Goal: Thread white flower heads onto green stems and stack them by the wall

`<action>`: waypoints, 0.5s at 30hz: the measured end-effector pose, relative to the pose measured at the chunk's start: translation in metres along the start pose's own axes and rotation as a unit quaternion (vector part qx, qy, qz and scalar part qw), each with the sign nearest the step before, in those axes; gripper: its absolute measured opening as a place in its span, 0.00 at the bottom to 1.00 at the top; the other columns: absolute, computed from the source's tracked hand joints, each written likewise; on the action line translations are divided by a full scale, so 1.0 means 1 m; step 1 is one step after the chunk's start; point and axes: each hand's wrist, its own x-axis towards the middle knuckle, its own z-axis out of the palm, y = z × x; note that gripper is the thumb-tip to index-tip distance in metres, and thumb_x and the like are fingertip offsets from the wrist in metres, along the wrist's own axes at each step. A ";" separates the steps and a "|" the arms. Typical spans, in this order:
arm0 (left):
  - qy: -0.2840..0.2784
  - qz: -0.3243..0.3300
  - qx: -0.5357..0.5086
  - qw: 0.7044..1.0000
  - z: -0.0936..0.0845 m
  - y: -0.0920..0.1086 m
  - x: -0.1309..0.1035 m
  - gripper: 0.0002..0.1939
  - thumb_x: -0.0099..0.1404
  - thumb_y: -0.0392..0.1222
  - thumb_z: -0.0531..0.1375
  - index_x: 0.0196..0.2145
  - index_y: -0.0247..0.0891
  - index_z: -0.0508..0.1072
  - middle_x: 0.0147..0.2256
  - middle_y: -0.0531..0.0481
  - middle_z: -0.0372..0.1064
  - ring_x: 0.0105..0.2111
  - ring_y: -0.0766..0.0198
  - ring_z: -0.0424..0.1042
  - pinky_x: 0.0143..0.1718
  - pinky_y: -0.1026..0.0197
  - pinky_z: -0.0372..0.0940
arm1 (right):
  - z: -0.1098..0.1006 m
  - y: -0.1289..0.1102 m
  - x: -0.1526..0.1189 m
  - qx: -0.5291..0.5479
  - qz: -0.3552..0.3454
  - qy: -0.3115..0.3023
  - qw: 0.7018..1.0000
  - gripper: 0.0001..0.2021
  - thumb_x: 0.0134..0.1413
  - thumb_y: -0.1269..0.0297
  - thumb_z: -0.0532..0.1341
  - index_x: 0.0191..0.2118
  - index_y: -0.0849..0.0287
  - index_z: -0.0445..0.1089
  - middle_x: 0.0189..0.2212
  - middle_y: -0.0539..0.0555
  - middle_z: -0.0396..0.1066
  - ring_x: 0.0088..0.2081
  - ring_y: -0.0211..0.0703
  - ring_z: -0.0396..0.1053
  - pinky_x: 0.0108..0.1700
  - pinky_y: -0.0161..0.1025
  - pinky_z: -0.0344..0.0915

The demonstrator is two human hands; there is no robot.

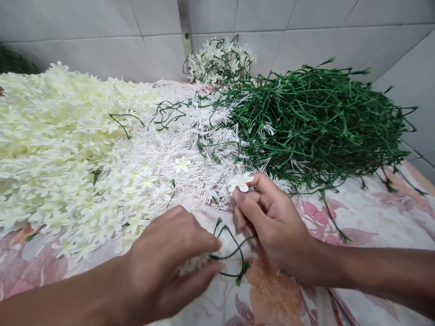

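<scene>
White fabric-like artificial flower (241,182): being pinched between thumb and forefinger of the right hand (275,217), just above the near right edge of the heap of thin white stamen-like filaments (207,149). Reaching the left hand (166,262), fingers partly curled, towards the thin branching green plastic stem (239,246) on the near side of that heap; cannot tell whether gripping it, with the fingertips blurred and overlapping it.

Showing joined blossoms and green stems only in the small white-and-green flower cluster (220,63) behind the heap, so looking early on, by judgement. Lying loose in quantity, and seemingly left to handle: the broad pile of creamy white artificial blossoms (50,145) to the left of the heap, and the tangled mound of dark green plastic stems (326,122) to its right.

Getting in the way, probably: stray wiry green stems (127,117) lying across the heap, with the mound spilling onto its right side and mixing with the filaments. Resting on top of the heap, too: a loose yellow-centred white blossom (181,165). Spreading underneath: pink-and-orange floral cloth (360,226). Rising behind: pale tiled wall (102,56) and narrow metal strip (184,27).
</scene>
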 end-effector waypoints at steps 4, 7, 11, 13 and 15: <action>0.103 -0.124 -0.027 0.987 -0.002 -0.010 -0.002 0.10 0.64 0.35 0.62 0.43 0.43 0.69 0.33 0.50 0.71 0.33 0.63 0.71 0.33 0.60 0.67 | -0.003 -0.003 -0.002 0.004 0.013 -0.060 0.998 0.09 0.65 0.57 0.55 0.38 0.56 0.59 0.23 0.45 0.65 0.23 0.33 0.62 0.24 0.30 0.60; 0.164 -0.156 0.010 0.974 0.000 -0.017 -0.004 0.14 0.63 0.38 0.64 0.46 0.44 0.68 0.38 0.50 0.69 0.38 0.63 0.71 0.38 0.61 0.68 | -0.005 -0.004 -0.004 -0.030 0.009 -0.102 0.994 0.11 0.60 0.58 0.60 0.44 0.56 0.62 0.28 0.47 0.67 0.29 0.35 0.65 0.31 0.34 0.63; 0.155 -0.143 0.020 0.977 0.004 -0.022 -0.007 0.16 0.64 0.37 0.63 0.48 0.44 0.66 0.41 0.49 0.69 0.41 0.62 0.72 0.40 0.62 0.69 | -0.002 -0.004 -0.005 -0.094 -0.016 -0.123 0.988 0.20 0.50 0.76 0.63 0.49 0.56 0.61 0.30 0.47 0.67 0.32 0.35 0.67 0.34 0.35 0.65; 0.146 -0.122 0.023 0.981 0.005 -0.022 -0.007 0.20 0.63 0.36 0.63 0.51 0.45 0.63 0.43 0.48 0.68 0.44 0.61 0.71 0.44 0.60 0.69 | 0.000 -0.005 -0.005 -0.114 -0.029 -0.121 0.986 0.18 0.49 0.79 0.60 0.46 0.57 0.63 0.28 0.46 0.67 0.29 0.34 0.66 0.31 0.33 0.64; 0.158 -0.082 0.026 0.984 0.002 -0.021 -0.007 0.25 0.63 0.35 0.63 0.55 0.44 0.60 0.46 0.46 0.65 0.48 0.57 0.68 0.51 0.55 0.65 | 0.000 -0.006 -0.005 -0.118 -0.028 -0.112 0.986 0.14 0.48 0.79 0.60 0.41 0.58 0.64 0.26 0.45 0.66 0.27 0.34 0.65 0.29 0.33 0.63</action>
